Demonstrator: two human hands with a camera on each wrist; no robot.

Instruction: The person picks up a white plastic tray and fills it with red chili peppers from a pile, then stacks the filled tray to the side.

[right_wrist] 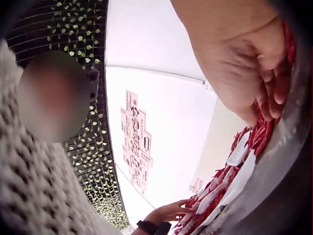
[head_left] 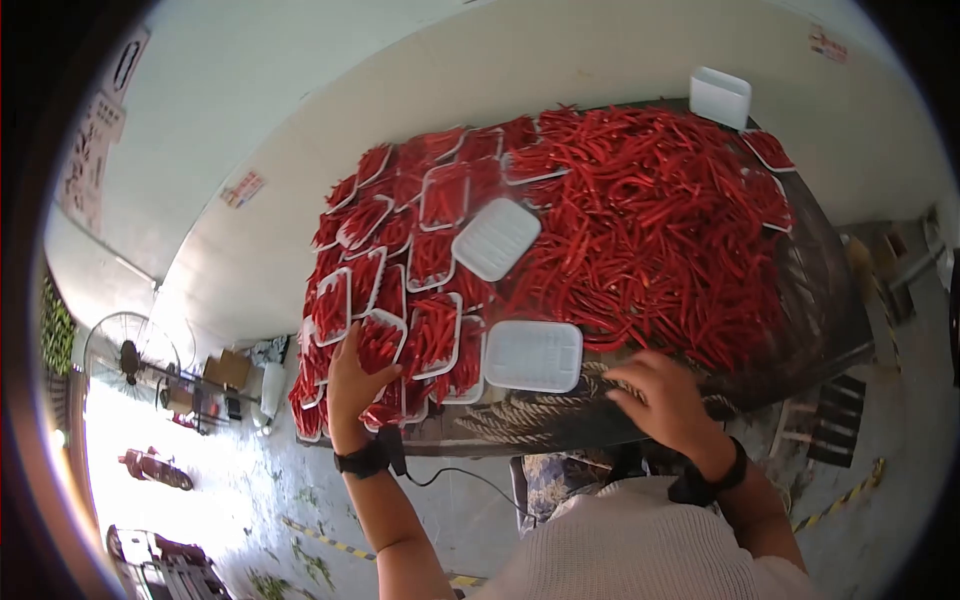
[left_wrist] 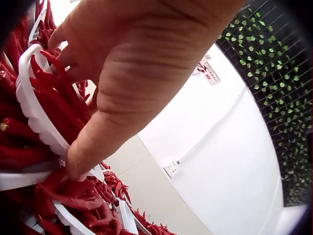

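Note:
Out at the left of the table, my left hand [head_left: 355, 385] grips a white foam tray of red chilies [head_left: 381, 340]. In the left wrist view the thumb [left_wrist: 80, 159] is at the tray's scalloped rim [left_wrist: 39, 112], and the fingers reach over its other side. My right hand [head_left: 660, 395] is at the front edge of the loose chili heap [head_left: 650, 230], thumb and fingers apart in the head view. The right wrist view has its bent fingers [right_wrist: 271, 93] close against red chilies. An empty white tray [head_left: 534, 356] lies between the hands.
Many chili-filled trays [head_left: 435, 335] crowd and overlap on the left half. Another empty tray [head_left: 497, 239] lies on them beside the heap. A stack of white trays [head_left: 720, 97] stands at the back right, near filled trays [head_left: 768, 150]. A cable [head_left: 470, 473] hangs below the front edge.

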